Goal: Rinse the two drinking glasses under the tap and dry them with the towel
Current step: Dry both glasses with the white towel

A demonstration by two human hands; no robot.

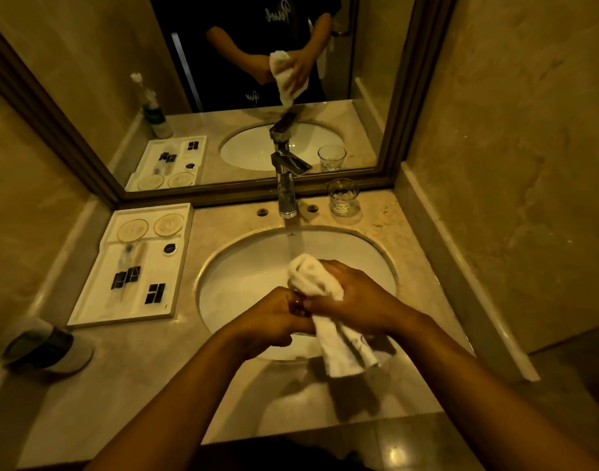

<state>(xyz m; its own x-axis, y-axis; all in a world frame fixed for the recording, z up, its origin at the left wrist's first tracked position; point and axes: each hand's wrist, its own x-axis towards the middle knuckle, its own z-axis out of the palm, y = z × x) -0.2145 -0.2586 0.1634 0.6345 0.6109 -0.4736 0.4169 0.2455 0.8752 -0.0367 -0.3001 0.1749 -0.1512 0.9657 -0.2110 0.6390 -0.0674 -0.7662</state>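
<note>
Over the white oval sink (243, 266), both my hands meet around a white towel (313, 277). My right hand (352, 297) grips the bunched towel, whose loose end hangs down past the sink's front rim. My left hand (274, 317) is closed around something mostly hidden by the towel and fingers; a bit of glass (298, 304) seems to show between them. A second clear drinking glass (342, 197) stands upright on the counter, to the right of the chrome tap (287, 185). Water runs from the tap into the sink just behind the towel.
A white amenity tray (87, 300) with small black packets and two round coasters lies on the counter at left. A dark-and-white lidded container (50, 348) sits at the near left. A framed mirror (393, 130) backs the counter; marble walls close in on both sides.
</note>
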